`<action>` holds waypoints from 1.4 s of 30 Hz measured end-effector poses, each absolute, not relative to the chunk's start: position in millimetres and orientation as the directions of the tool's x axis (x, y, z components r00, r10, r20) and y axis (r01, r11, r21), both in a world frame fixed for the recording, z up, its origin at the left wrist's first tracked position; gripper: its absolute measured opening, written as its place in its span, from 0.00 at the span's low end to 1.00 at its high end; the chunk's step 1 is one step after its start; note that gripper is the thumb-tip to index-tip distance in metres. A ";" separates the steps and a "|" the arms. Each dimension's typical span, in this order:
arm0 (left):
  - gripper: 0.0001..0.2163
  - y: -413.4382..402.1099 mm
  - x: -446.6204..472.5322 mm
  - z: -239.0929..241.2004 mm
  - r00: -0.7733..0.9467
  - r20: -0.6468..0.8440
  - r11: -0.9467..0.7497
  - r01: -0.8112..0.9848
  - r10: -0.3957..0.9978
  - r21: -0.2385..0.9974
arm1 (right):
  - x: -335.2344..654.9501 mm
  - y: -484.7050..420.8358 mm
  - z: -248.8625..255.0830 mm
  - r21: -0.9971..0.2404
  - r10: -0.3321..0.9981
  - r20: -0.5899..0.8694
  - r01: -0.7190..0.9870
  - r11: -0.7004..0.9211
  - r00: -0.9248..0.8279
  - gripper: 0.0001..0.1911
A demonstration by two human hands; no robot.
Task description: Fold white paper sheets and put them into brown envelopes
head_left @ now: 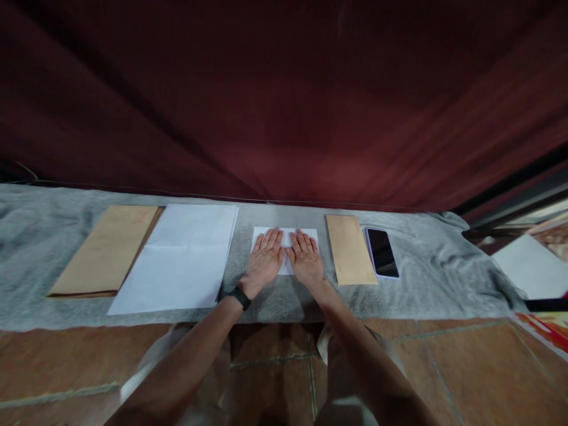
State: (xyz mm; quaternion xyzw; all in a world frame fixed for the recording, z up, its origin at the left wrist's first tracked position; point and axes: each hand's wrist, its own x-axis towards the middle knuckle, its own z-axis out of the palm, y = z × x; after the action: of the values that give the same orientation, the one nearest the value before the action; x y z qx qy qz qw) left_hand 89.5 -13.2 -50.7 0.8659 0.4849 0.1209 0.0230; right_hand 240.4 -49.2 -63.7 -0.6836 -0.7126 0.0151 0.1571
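A small folded white paper (285, 234) lies on the grey cloth (412, 290) in front of me. My left hand (264, 260) rests flat on its left half, fingers stretched out and together. My right hand (305, 258) lies flat on its right half, fingers also stretched out. The two hands are side by side, thumbs nearly touching, and cover most of the paper. A black band (239, 297) is on my left wrist.
Left of my hands lies a large white sheet (177, 257), overlapping a big brown envelope (106, 248). To the right are a small brown envelope (350, 255) and a dark phone (382, 252). A dark red curtain (284, 100) hangs behind. Tiled floor (465, 367) is below.
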 end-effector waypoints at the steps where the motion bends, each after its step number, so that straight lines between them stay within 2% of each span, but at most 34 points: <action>1: 0.26 -12.5 88.2 -51.3 0.494 0.188 -0.522 0.838 0.849 0.157 | 241.2 -49.4 -64.4 -0.231 0.977 0.213 0.971 0.064 -0.013 0.28; 11: 0.27 -9.2 78.9 -51.1 0.440 0.181 -0.467 0.872 0.880 0.149 | 249.9 -53.6 -68.9 -0.202 0.958 0.287 0.978 0.047 0.013 0.29; 27: 0.27 -11.8 69.4 -45.6 0.354 0.211 -0.393 0.901 0.911 0.185 | 263.2 -62.3 -69.9 -0.197 0.955 0.295 0.980 0.028 0.032 0.30; 30: 0.27 -18.5 69.5 -41.9 0.390 0.228 -0.435 0.878 0.892 0.199 | 264.2 -64.2 -68.6 -0.190 0.957 0.288 0.982 0.022 0.034 0.30; 37: 0.24 -52.1 78.1 -45.0 0.662 0.197 -0.691 0.692 0.723 0.211 | 263.1 -65.4 -57.4 -0.219 0.968 0.247 0.976 0.016 0.039 0.30; 40: 0.25 -56.5 76.9 -46.7 0.641 0.186 -0.667 0.717 0.745 0.201 | 256.4 -69.4 -52.4 -0.246 0.975 0.222 0.966 0.078 -0.022 0.29; 42: 0.25 -53.5 73.1 -45.3 0.568 0.181 -0.596 0.775 0.803 0.211 | 250.2 -74.1 -50.9 -0.261 0.976 0.198 0.955 0.141 -0.090 0.28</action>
State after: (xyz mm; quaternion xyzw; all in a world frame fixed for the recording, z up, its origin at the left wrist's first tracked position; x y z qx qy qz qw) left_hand 73.1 -53.5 -45.3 0.8838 0.4463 0.1298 0.0538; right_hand 250.2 -74.1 -50.9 -0.6544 -0.7377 0.0322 0.1630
